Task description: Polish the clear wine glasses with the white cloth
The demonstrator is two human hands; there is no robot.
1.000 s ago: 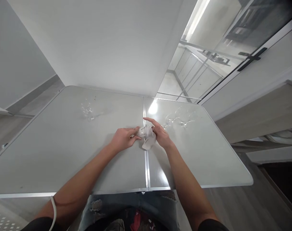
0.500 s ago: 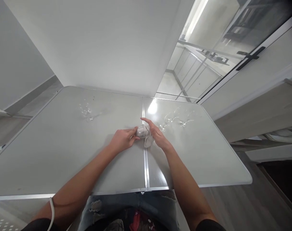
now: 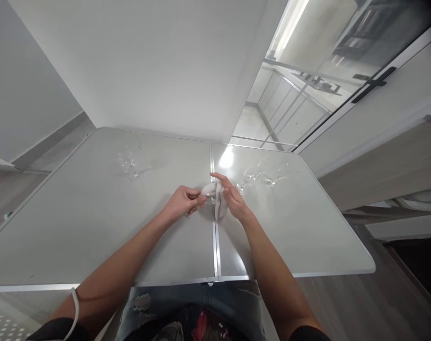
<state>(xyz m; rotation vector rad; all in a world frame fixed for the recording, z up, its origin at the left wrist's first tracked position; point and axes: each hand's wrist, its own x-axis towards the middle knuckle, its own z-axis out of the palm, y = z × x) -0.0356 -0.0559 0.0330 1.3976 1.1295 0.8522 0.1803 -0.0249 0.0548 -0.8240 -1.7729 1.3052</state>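
Hands (image 3: 181, 204) hold rounded transparent glass (image 3: 208, 190) and limp whitish cloth (image 3: 220, 203).

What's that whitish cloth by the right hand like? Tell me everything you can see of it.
The cloth is whitish, soft and thin-looking, with no pattern that shows. It is bunched in the right hand, against the clear glass, and a loose fold hangs toward the wearer, over the metal seam. Fingers hide part of it; whether any is inside the glass, I cannot tell.
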